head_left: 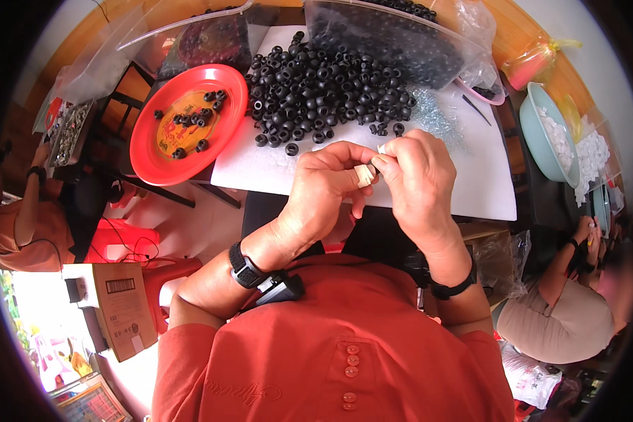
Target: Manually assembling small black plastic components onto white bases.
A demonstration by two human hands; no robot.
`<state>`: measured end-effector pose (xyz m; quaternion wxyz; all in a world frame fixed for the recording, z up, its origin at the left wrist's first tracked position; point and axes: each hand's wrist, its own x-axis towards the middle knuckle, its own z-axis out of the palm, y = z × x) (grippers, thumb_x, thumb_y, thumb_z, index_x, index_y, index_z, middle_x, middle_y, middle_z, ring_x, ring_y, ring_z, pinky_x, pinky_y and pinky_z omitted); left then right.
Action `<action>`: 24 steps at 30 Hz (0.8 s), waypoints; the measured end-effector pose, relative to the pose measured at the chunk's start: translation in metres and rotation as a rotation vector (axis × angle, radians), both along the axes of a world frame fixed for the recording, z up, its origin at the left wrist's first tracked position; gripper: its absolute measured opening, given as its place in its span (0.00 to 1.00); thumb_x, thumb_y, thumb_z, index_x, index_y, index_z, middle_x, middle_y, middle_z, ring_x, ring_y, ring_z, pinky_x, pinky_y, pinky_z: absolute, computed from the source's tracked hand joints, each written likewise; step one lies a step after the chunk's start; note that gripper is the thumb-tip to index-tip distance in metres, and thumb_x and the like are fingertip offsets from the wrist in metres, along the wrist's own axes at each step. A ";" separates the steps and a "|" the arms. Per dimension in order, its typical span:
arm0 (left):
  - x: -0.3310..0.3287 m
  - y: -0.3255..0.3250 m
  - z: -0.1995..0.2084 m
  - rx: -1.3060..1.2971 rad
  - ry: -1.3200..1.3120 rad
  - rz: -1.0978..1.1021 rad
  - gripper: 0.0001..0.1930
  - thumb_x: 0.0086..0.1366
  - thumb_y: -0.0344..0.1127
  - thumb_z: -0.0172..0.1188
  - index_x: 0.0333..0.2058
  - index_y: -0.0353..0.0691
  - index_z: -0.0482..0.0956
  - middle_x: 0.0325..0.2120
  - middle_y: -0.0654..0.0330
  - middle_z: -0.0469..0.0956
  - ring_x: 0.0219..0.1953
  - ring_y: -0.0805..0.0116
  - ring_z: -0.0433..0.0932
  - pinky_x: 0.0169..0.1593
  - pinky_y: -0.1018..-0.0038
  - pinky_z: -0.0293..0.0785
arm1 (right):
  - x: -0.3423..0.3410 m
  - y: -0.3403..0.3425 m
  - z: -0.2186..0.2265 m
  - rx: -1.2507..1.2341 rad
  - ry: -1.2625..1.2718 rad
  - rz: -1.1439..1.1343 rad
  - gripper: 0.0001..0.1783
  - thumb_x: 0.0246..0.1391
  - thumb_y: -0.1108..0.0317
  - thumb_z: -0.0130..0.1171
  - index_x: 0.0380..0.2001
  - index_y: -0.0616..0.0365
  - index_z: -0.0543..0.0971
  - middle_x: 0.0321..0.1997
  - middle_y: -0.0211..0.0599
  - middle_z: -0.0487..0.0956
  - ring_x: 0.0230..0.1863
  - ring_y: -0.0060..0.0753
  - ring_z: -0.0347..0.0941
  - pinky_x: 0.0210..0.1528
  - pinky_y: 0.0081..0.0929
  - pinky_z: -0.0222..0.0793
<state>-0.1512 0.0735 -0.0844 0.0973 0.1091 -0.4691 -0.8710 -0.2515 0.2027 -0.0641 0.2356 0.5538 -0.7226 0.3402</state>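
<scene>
My left hand (318,184) and my right hand (418,184) meet over the near edge of the white work board, fingertips pinched together. A small black piece (374,169) shows between them, mostly hidden by the fingers. Cream-coloured tape (363,176) wraps a left fingertip, and a bit of pale wrap shows at a right finger. Just beyond the hands lies a large heap of round black parts with holes (309,95). To its right, small clear bluish pieces (436,116) are scattered on the white board (485,190).
On the left, a red plate (142,144) holds several black parts. Clear plastic bins (401,39) stand behind the heap. A thin dark stick (477,110) lies at the right. Beyond it is a pale-green basin (536,133) with white pieces. Other people sit at both sides; a cardboard box (119,302) stands lower left.
</scene>
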 end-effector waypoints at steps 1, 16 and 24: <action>0.001 0.000 0.000 0.001 -0.001 0.002 0.10 0.66 0.27 0.61 0.41 0.27 0.76 0.29 0.57 0.78 0.22 0.75 0.74 0.21 0.80 0.72 | 0.002 -0.004 -0.006 -0.056 0.040 -0.036 0.08 0.51 0.72 0.64 0.31 0.56 0.74 0.29 0.36 0.72 0.29 0.41 0.68 0.33 0.37 0.61; 0.001 0.005 0.001 -0.063 -0.029 0.068 0.06 0.64 0.23 0.60 0.38 0.27 0.76 0.25 0.58 0.78 0.18 0.76 0.72 0.17 0.81 0.67 | 0.005 0.008 0.003 0.007 0.058 0.026 0.11 0.40 0.80 0.58 0.32 0.61 0.76 0.28 0.39 0.72 0.31 0.45 0.71 0.34 0.39 0.67; 0.003 0.011 -0.003 -0.131 -0.039 0.091 0.05 0.63 0.22 0.60 0.38 0.30 0.77 0.22 0.60 0.76 0.14 0.80 0.68 0.16 0.82 0.62 | 0.004 0.013 0.008 0.055 -0.302 0.108 0.09 0.42 0.82 0.57 0.30 0.62 0.74 0.28 0.42 0.73 0.29 0.49 0.71 0.30 0.40 0.67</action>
